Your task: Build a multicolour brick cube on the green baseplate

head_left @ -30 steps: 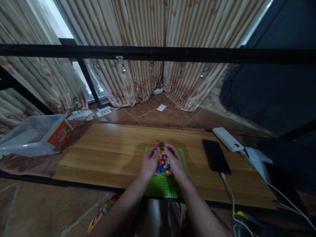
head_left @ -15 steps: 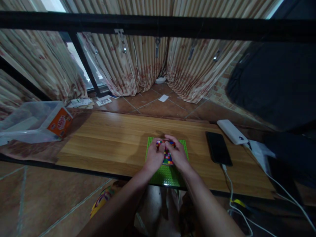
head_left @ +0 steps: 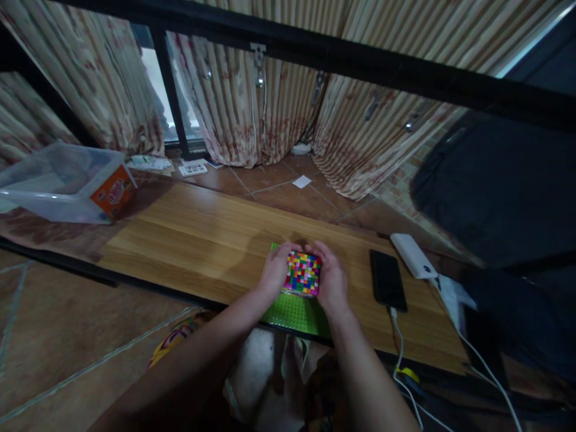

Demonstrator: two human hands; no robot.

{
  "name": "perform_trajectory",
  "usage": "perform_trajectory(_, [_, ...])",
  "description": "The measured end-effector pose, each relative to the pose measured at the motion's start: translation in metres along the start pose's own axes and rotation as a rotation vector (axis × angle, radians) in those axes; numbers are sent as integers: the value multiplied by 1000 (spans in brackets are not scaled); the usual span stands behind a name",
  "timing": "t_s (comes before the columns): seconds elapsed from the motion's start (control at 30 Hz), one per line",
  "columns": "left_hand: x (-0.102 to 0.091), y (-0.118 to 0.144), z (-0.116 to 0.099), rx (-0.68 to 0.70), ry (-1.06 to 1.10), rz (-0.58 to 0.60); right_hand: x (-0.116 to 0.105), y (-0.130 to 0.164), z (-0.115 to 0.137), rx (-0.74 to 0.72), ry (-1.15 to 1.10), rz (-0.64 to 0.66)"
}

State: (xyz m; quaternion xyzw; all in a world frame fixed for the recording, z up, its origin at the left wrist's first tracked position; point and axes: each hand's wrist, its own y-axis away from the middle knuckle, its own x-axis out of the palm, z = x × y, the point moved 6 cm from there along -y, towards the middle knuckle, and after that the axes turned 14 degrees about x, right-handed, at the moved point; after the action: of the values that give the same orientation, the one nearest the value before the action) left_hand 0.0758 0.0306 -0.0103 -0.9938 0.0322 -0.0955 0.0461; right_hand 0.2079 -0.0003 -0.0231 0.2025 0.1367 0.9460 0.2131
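Observation:
A block of small multicoloured building bricks (head_left: pixel 303 273) sits over a green studded baseplate (head_left: pixel 299 315) at the table's front edge. My left hand (head_left: pixel 274 271) curves round its left side, and my right hand (head_left: pixel 332 277) cups its right side. Both hands' fingers bend in toward the far edge of the block, so they grip it between them. Its mosaic-like top shows uncovered. Whether the block rests on the baseplate or is lifted slightly, I cannot tell.
On the wooden table (head_left: pixel 216 234), a clear plastic bin (head_left: pixel 67 186) with an orange label stands at the left. To the right lie a black phone (head_left: pixel 387 279) with a white cable (head_left: pixel 402 354) and a white power bank (head_left: pixel 411 255). A dark rail crosses behind.
My thumbs and fingers have moved off the block's top to its sides, uncovering the coloured surface. My hands are farther apart. The whole view has tilted.

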Motion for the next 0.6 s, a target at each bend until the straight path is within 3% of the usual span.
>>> perform_trajectory(0.27, [4,-1,-5,39,41,5,2,7,2,26,42,-77])
perform_trajectory(0.6, [5,0,-5,91,-64,1,9,10,2,-53,230,-55])
